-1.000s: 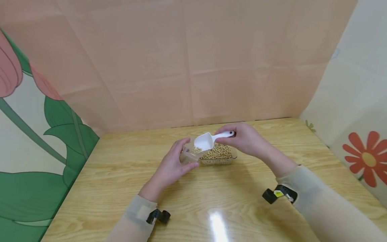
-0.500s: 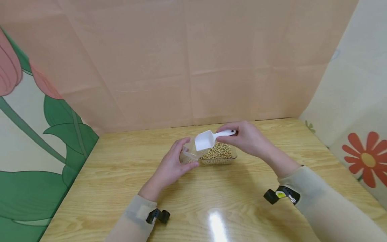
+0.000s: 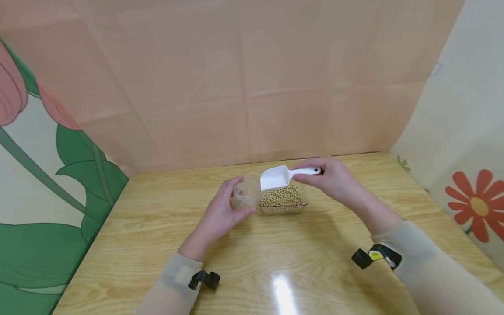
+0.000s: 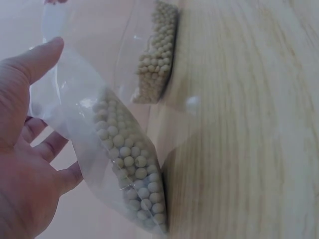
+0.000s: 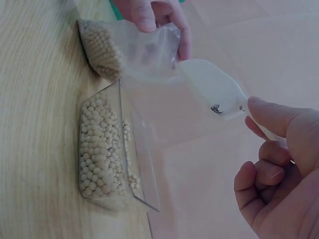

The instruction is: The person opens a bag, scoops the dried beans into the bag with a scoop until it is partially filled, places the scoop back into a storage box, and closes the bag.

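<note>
My left hand [image 3: 220, 212] grips the mouth of a clear plastic bag [image 4: 79, 109], thumb on one side and fingers on the other. Pale round beans [image 4: 139, 169], like soybeans, fill the bag's lower part, which stands on the table. My right hand [image 3: 336, 179] pinches the handle of a white scoop [image 3: 274, 178] between thumb and fingers. No beans show in the scoop's bowl, which hangs above a clear rectangular container [image 3: 281, 211]. More of the same beans [image 5: 99, 154] lie in that container, just right of the bag.
The wood-grain table [image 3: 157, 245] reaches back to a pinkish sheet [image 3: 244, 87] covering the wall. Painted flowers decorate the side walls, including a red flower [image 3: 478, 205] on the right. A small black camera [image 3: 208, 280] is strapped at each wrist.
Beans sliding off the scoop's lip into the bag a second ago are gone from the scoop. My right hand has drawn the scoop right and slightly up, over the container; the left shifted slightly left.
</note>
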The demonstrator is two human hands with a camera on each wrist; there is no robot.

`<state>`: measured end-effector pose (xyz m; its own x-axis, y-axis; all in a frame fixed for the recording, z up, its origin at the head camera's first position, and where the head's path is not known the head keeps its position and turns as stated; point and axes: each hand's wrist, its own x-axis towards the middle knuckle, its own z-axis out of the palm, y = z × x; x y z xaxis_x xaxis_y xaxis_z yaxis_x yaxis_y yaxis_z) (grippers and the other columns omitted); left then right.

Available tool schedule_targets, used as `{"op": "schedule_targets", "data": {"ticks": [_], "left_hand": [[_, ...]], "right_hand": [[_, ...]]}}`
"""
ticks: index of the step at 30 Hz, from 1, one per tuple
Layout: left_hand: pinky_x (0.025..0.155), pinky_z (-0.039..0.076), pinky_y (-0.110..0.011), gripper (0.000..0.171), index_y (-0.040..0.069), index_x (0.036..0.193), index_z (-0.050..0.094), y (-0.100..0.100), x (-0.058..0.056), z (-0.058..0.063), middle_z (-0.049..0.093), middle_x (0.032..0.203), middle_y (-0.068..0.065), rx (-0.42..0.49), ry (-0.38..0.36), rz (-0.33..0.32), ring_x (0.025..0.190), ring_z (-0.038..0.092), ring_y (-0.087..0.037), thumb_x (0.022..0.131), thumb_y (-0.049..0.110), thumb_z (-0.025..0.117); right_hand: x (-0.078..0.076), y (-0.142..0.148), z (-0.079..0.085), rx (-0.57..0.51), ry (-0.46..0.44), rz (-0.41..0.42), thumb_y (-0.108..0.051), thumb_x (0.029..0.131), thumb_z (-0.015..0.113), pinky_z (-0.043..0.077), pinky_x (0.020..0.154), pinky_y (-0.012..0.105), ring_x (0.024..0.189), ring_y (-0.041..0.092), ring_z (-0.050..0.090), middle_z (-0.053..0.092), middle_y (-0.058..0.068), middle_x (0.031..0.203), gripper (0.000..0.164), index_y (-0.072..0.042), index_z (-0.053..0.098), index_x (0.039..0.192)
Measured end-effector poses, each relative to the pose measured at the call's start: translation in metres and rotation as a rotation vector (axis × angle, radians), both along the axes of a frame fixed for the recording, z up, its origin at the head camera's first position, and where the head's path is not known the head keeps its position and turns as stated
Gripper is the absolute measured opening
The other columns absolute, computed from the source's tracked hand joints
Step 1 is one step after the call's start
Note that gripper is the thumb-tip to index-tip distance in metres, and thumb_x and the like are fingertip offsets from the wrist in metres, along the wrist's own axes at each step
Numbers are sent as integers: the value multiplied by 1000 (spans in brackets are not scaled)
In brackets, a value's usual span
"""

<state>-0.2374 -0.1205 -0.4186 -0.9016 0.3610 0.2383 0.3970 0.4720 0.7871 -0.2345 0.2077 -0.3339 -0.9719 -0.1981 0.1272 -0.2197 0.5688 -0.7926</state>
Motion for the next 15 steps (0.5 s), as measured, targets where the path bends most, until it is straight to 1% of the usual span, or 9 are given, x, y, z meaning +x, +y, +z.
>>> {"op": "schedule_targets", "data": {"ticks": [4,9,11,15], "left_hand": [[102,60,-50,95,24,169,39,-3,0,3,53,155,-4,13,-3,30,132,60,-30,92,26,94],[100,61,-51,93,22,169,40,-7,-2,7,54,155,-9,41,7,50,131,61,-33,92,25,93],[100,61,-52,92,23,169,40,-9,-3,8,53,158,-9,45,9,50,132,60,-34,93,24,92],[104,59,-53,92,25,169,39,-12,-3,11,49,161,-5,42,15,58,135,59,-34,94,26,92]], "right_hand": [[0,5,-4,-27,-18,-14,-42,99,86,52,72,31,93,23,61,74,9,127,41,-15,82,129],[0,11,-10,-36,-53,-58,-48,99,84,48,71,32,90,24,55,72,9,116,43,-17,82,129],[0,14,-12,-37,-58,-68,-48,99,84,47,71,33,90,24,54,72,9,116,42,-17,82,128],[0,17,-18,-40,-64,-80,-46,100,84,48,72,32,91,23,55,74,7,119,43,-15,82,129]]}}
